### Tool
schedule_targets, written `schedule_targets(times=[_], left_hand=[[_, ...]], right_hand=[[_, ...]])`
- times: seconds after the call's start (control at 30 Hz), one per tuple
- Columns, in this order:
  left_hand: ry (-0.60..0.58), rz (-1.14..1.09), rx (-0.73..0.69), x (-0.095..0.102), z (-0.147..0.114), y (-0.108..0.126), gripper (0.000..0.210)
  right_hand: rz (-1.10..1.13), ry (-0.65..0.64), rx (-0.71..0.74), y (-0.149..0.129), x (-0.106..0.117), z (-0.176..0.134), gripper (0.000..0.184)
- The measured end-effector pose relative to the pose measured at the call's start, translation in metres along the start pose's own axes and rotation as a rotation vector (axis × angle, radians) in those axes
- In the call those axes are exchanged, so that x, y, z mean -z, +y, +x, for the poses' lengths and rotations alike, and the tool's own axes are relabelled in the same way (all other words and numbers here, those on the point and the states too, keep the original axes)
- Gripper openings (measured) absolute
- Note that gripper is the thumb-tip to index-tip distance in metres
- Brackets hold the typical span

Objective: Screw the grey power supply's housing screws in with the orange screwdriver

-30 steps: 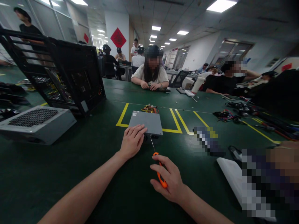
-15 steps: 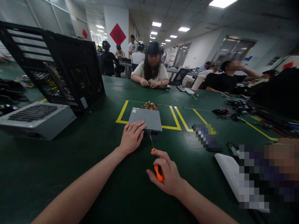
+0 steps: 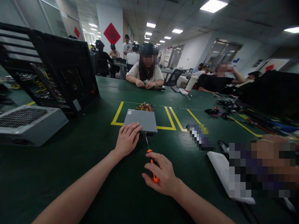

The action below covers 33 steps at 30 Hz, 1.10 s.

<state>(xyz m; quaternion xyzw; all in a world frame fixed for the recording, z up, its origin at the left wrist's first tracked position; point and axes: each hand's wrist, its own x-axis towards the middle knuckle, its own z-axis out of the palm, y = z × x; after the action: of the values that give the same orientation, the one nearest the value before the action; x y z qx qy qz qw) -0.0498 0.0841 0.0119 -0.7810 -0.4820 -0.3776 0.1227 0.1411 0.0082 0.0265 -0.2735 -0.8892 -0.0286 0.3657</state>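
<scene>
A grey metal power supply (image 3: pixel 143 118) lies flat in front of me, with a bundle of coloured cables (image 3: pixel 144 107) at its far side. My left hand (image 3: pixel 127 138) rests on its near left corner, fingers stretched over the top; its thumb is hidden. In my right hand (image 3: pixel 161 174) is an orange and black screwdriver (image 3: pixel 154 178), held loosely with the thumb away from the handle. The thin shaft points forward, and its tip meets the power supply's near face. The screw itself is too small to make out.
To the left stand a black computer case (image 3: pixel 63 71) and a larger power supply (image 3: pixel 35 124). Yellow tape (image 3: pixel 116 115) marks the green table. Cables (image 3: pixel 219 112), a white device (image 3: pixel 229 177) and a blurred hand lie right. A person (image 3: pixel 146 70) sits opposite.
My view has turned slightly right, so everything sits further left. The fingers of my right hand have shifted on the screwdriver handle, which shows more now. My left hand stays on the power supply.
</scene>
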Motion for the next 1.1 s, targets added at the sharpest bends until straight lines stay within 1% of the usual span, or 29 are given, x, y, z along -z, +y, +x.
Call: schedule_targets(times=[0.1,0.2,0.3,0.4,0.5,0.6,0.7,0.87,0.97,1.03,1.1], left_hand=[[-0.001,0.007,-0.006,0.0,0.0,0.0,0.034],[-0.008,0.007,-0.008,-0.001,0.0,0.0,0.035],[-0.003,0.007,-0.002,-0.001,0.0,0.0,0.035],[-0.004,0.016,0.0,0.0,0.001,0.001,0.035],[-0.02,0.028,-0.007,0.003,0.0,0.002,0.036],[-0.015,0.045,0.0,0.004,-0.001,0.002,0.036],[-0.006,0.064,-0.001,0.003,-0.003,0.0,0.034],[0.022,0.086,-0.011,-0.001,-0.003,-0.006,0.032],[0.025,0.076,-0.017,-0.002,-0.001,-0.008,0.032],[0.023,0.071,-0.017,-0.002,0.0,-0.009,0.031],[0.017,0.069,-0.009,-0.001,0.001,-0.01,0.031]], right_hand=[[0.039,0.006,-0.031,0.001,0.002,-0.001,0.023],[0.055,0.021,-0.064,0.0,0.002,-0.002,0.02],[0.022,0.006,-0.03,0.0,0.002,-0.001,0.016],[0.011,0.004,-0.019,0.0,0.003,0.0,0.019],[0.015,0.068,-0.034,0.002,0.003,0.0,0.021],[0.004,0.117,-0.022,0.003,0.0,-0.002,0.015],[-0.016,0.091,0.002,0.005,-0.003,-0.004,0.014],[0.036,0.069,0.032,0.005,-0.004,-0.005,0.015],[-0.011,0.021,0.02,0.005,-0.004,-0.003,0.012],[-0.022,-0.026,-0.001,0.005,-0.004,-0.002,0.016],[0.027,-0.037,-0.017,0.006,-0.006,-0.002,0.026]])
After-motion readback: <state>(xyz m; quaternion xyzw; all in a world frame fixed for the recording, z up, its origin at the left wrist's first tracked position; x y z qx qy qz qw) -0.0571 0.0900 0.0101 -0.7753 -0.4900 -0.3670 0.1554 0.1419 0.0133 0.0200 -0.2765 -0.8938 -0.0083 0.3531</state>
